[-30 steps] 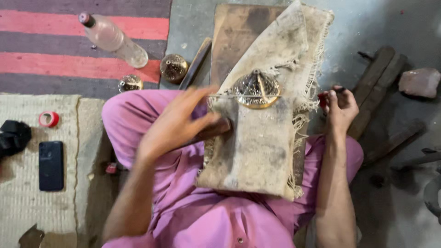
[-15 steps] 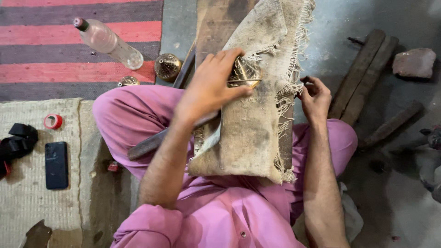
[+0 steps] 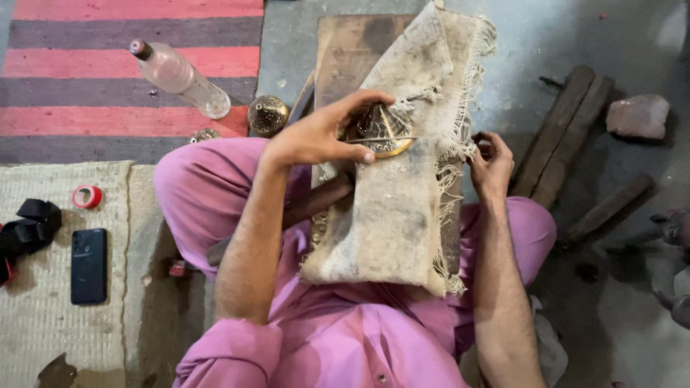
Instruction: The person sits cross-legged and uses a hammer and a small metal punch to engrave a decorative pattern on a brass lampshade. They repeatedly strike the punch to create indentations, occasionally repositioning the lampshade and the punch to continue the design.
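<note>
At frame centre the left hand (image 3: pixel 320 136) curls over a brass piece (image 3: pixel 381 133) on the frayed cloth (image 3: pixel 402 215), hiding its left half, while the right hand (image 3: pixel 492 165) at the cloth's right edge is closed, contents unclear, a bottle (image 3: pixel 180 72) upper left.

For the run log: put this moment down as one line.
left hand: fingers on brass piece | piece: on frayed cloth over lap | right hand: curled at cloth edge, contents unclear | bottle: lying on rug
</note>
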A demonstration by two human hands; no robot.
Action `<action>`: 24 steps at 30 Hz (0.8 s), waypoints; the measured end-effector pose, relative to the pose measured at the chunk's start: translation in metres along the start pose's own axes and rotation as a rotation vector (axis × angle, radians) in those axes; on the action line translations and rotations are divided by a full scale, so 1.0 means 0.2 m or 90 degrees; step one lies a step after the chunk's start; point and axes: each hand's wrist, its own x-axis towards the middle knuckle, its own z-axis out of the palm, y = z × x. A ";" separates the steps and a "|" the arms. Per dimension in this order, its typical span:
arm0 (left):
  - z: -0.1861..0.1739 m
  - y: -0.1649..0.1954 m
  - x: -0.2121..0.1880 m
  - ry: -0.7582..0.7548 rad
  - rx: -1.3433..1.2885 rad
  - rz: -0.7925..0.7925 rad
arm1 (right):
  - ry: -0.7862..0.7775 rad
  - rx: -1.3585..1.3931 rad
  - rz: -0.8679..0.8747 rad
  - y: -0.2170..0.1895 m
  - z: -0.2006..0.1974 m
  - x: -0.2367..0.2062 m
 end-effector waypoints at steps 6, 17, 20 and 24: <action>-0.01 0.00 -0.04 0.033 0.011 0.053 | 0.040 -0.017 0.004 -0.04 0.04 0.02; 0.06 0.05 -0.12 0.175 0.129 0.148 | 0.054 -0.096 -0.036 -0.06 0.08 -0.05; 0.13 0.06 -0.17 0.323 0.217 0.141 | 0.063 -0.091 -0.039 -0.08 0.08 -0.09; 0.22 0.07 -0.24 0.430 0.290 0.046 | 0.072 -0.121 -0.029 -0.10 0.08 -0.13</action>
